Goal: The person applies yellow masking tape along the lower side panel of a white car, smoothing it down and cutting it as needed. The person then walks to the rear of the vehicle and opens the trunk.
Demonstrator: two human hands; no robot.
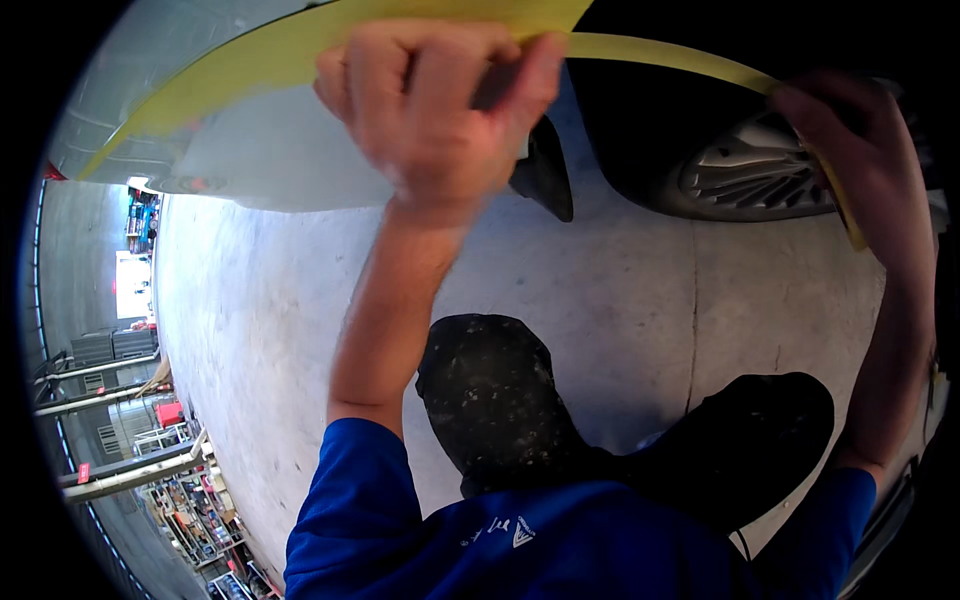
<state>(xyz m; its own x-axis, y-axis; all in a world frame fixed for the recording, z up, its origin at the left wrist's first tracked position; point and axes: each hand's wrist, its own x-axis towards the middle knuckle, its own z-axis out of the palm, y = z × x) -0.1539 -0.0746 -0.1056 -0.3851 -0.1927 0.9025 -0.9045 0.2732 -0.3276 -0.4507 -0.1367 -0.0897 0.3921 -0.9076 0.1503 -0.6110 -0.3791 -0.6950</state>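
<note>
A narrow strip of yellow tape stretches between my hands across the dark wheel arch. My left hand is slightly blurred, its fingers curled and its thumb closed on the tape's left end, up against the car body panel. A broad yellow area covers the upper part of that grey panel. On the far right, my right hand is closed around the other end of the tape. A yellowish edge shows below its fingers, perhaps the roll, mostly hidden by the hand.
Beneath the arch is a wheel with a spoked rim. A dark flap hangs under the panel's edge. My bent knees are above the concrete floor. Crowded shelves stand at the lower left.
</note>
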